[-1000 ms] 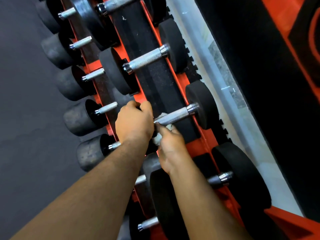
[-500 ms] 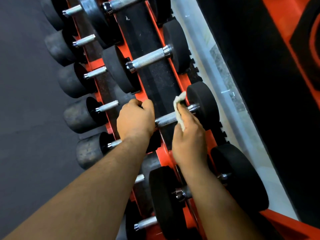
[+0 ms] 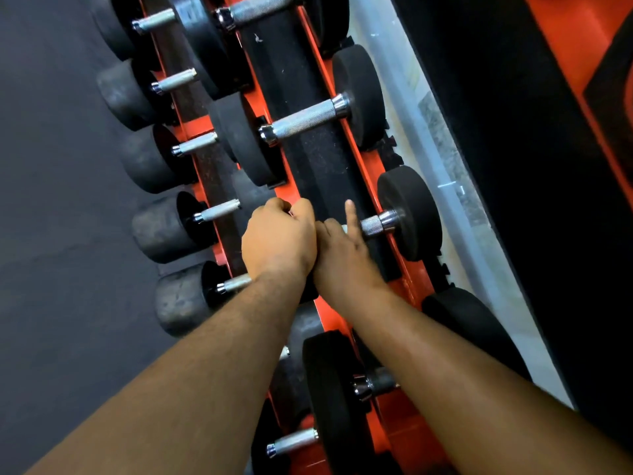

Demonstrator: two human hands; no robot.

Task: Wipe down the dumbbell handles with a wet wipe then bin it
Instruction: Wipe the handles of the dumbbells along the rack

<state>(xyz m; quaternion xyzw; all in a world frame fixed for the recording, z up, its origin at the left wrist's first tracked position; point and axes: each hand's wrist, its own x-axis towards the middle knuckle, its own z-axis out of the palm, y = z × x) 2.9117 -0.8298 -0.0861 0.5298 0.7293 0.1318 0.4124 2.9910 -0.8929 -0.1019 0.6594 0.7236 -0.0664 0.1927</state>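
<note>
**A:** Where are you standing? All I get is an orange rack (image 3: 371, 173) with a black rubber strip down the middle, dark grey floor (image 3: 51, 234) on your left and a black and orange wall (image 3: 513, 132) on your right.

**B:** You are leaning over that rack. Your right hand (image 3: 346, 255) has its grip curled round the knurled handle (image 3: 371, 225) of the dumbbell in front of you, one finger sticking straight up. A sliver of white, the wet wipe (image 3: 344, 229), peeks out by that finger, pressed against the bar.

**A:** And your other hand?

**B:** Your left hand (image 3: 279, 238) makes a closed grip at the near end of that same dumbbell, knuckles up, touching your right hand. What it clutches, you cannot tell.

**A:** What lies around?

**B:** The far black weight (image 3: 409, 214) sits just beyond your right hand. A second dumbbell (image 3: 305, 123) rests further up the rack, with smaller ones (image 3: 164, 224) on the lower tier to your left.
</note>
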